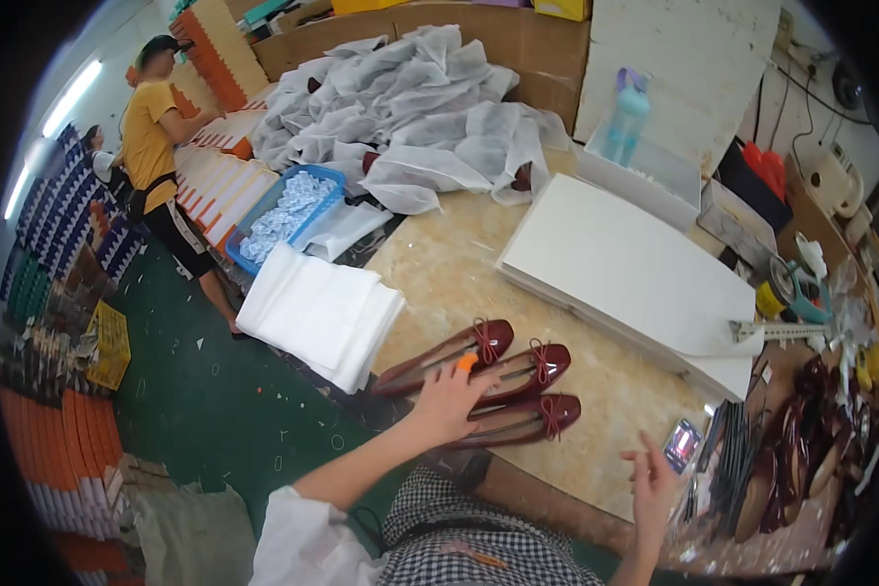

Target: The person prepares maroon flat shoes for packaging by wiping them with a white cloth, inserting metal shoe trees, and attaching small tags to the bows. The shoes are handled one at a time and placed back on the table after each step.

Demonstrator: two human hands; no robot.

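Observation:
Three dark red patent ballet flats with thin bows on their toes lie side by side on the marbled tabletop: a far shoe (493, 338), a middle shoe (549, 364) and a near shoe (560, 414). Over the heel end of the middle one lies my left hand (449, 398), fingers stretched out, an orange cover on one fingertip. It hides the backs of the shoes in part; whether it presses on them I cannot tell. Off to the right, my right hand (651, 477) hovers near a phone (683, 444) with a lit screen, its fingers apart and nothing held.
Folded white sheets (317, 311) sit at the table's left edge, beside a blue basket (338, 186). Behind is a heap of white-wrapped shoes (400, 107). A white paper stack (625, 273) lies at right; more red shoes (786, 459) stand beyond. A person (151, 137) stands far left.

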